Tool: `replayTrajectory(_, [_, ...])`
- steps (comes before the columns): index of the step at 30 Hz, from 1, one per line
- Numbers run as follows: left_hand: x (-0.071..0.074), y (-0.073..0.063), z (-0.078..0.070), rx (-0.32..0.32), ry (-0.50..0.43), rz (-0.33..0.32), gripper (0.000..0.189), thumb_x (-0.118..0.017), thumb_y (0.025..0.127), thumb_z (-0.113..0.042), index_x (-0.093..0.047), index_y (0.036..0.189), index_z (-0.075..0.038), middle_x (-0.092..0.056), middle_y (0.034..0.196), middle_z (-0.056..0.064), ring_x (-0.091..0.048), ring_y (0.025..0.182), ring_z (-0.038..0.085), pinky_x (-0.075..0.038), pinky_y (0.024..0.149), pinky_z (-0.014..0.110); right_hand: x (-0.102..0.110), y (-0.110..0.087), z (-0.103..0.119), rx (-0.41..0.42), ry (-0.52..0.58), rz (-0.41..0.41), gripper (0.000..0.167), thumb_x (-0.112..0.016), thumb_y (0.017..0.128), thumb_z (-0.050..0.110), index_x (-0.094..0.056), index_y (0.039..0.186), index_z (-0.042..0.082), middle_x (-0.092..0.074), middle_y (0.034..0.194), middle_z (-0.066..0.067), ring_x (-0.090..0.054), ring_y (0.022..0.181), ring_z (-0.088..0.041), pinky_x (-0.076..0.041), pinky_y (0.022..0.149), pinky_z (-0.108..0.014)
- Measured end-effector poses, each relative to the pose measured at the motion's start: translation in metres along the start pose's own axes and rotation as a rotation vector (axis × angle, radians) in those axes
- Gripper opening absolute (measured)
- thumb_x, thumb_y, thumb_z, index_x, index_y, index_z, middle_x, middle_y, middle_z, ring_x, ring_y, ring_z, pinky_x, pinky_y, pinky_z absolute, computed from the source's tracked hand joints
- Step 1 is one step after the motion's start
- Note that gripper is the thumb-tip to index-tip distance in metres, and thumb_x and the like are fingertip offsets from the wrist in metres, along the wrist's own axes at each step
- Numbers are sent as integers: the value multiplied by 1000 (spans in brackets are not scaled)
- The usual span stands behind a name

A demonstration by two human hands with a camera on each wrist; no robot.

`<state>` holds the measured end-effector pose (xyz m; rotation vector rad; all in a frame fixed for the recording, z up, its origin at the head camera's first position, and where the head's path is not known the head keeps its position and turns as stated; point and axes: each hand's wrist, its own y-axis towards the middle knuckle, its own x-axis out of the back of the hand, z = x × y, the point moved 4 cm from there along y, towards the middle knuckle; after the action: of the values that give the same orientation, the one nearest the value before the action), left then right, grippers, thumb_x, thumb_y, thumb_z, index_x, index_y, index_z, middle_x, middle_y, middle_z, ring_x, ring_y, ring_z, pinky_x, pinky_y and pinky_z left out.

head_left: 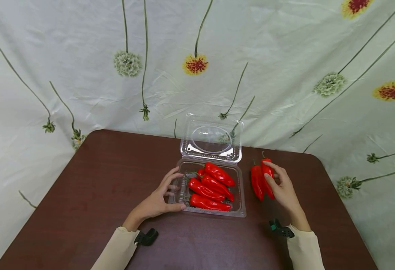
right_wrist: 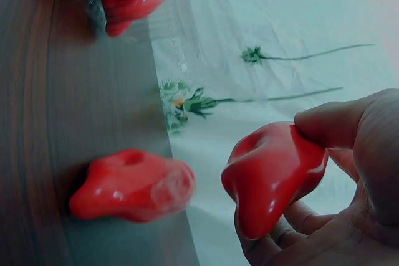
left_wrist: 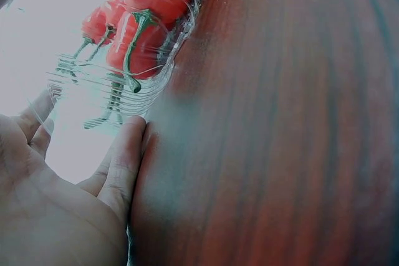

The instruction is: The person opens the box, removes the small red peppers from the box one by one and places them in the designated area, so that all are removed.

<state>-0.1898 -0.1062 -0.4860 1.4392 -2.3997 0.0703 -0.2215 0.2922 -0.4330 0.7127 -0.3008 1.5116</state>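
Observation:
A clear plastic clamshell box [head_left: 240, 198] lies with several red peppers [head_left: 206, 190] in its base, their green stems toward the left. My left hand [head_left: 160, 198] spreads at the box's left end, thumb along the front corner and fingers by the side wall. In the left wrist view, the fingertips [left_wrist: 132, 130] rest right at the ribbed wall. To the right of the box, my right hand [head_left: 283, 187] pinches a red pepper [right_wrist: 271, 175] between thumb and fingers. Another red pepper [head_left: 257, 183] lies on the table just left of the held one.
The box's hinged lid [head_left: 212, 138] stands raised at the back, near the table's far edge. Behind the dark brown table [head_left: 96, 195] hangs a pale cloth [head_left: 170, 86] printed with flowers. Each wrist wears a black band [head_left: 146, 237].

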Motion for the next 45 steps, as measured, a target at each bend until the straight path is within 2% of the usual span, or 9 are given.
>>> replayTrajectory(9, [1, 0, 0, 4, -4, -5, 93, -83, 83, -25, -25, 155, -15, -3, 167, -2, -49, 123, 33, -42, 98, 51, 1, 1, -8, -38, -6, -13, 43, -56, 103, 9, -50, 145, 8, -51, 131, -22, -58, 93, -6, -51, 73, -21])
replayTrajectory(15, [3, 1, 0, 3, -3, -5, 92, -82, 83, -25, -26, 156, -16, -3, 167, -2, -49, 123, 32, -43, 99, 51, 4, 0, 14, -58, -15, -20, 42, -53, 101, -3, -50, 143, -3, -56, 119, -30, -61, 88, -18, -50, 70, -22])
replayTrajectory(17, [3, 1, 0, 3, -5, -5, 92, -82, 83, -25, -25, 156, -16, -3, 167, -2, -49, 124, 33, -43, 99, 51, 5, 0, 18, -73, -4, -18, 42, -53, 100, -3, -50, 142, -3, -59, 115, -30, -60, 85, -19, -50, 69, -23])
replayTrajectory(22, [5, 0, -1, 3, -3, -10, 93, -82, 83, -25, -25, 156, -16, -3, 167, -1, -48, 124, 33, -42, 98, 52, 1, 3, -3, -97, 37, -18, 43, -52, 102, 2, -50, 145, 2, -64, 107, -29, -58, 78, -12, -48, 65, -24])
replayTrajectory(25, [5, 0, -1, 0, 2, -9, 93, -82, 83, -25, -25, 156, -15, -3, 167, 1, -48, 124, 34, -42, 98, 52, 0, 5, -19, -116, 54, -24, 43, -53, 103, 5, -50, 146, 7, -66, 111, -28, -57, 77, -9, -48, 64, -25])
replayTrajectory(30, [4, 0, -1, 1, -3, -8, 93, -82, 83, -25, -25, 156, -15, -3, 167, 0, -48, 124, 34, -42, 99, 52, 0, 4, -31, -155, 59, -22, 43, -53, 103, 7, -50, 146, 8, -65, 115, -29, -57, 76, -9, -48, 63, -26])
replayTrajectory(34, [3, 0, -1, 4, -2, -10, 92, -83, 83, -26, -26, 155, -15, -4, 167, -1, -48, 123, 33, -42, 98, 52, 0, 3, -35, -219, 43, -12, 43, -51, 105, 10, -49, 148, 11, -64, 116, -28, -56, 78, -11, -48, 63, -26])
replayTrajectory(41, [2, -1, 2, 8, -3, -7, 92, -82, 84, -26, -26, 156, -16, -3, 167, -3, -48, 124, 33, -41, 98, 52, 0, 2, -37, -275, 0, -9, 43, -50, 106, 12, -48, 149, 12, -58, 134, -23, -54, 96, -18, -46, 73, -24])
replayTrajectory(45, [0, 0, 2, 5, -10, -5, 91, -81, 84, -26, -26, 156, -16, -3, 167, -4, -48, 125, 33, -41, 98, 52, 1, 1, -40, -302, -1, -6, 43, -50, 106, 12, -48, 149, 13, -58, 127, -23, -53, 95, -23, -46, 71, -26])
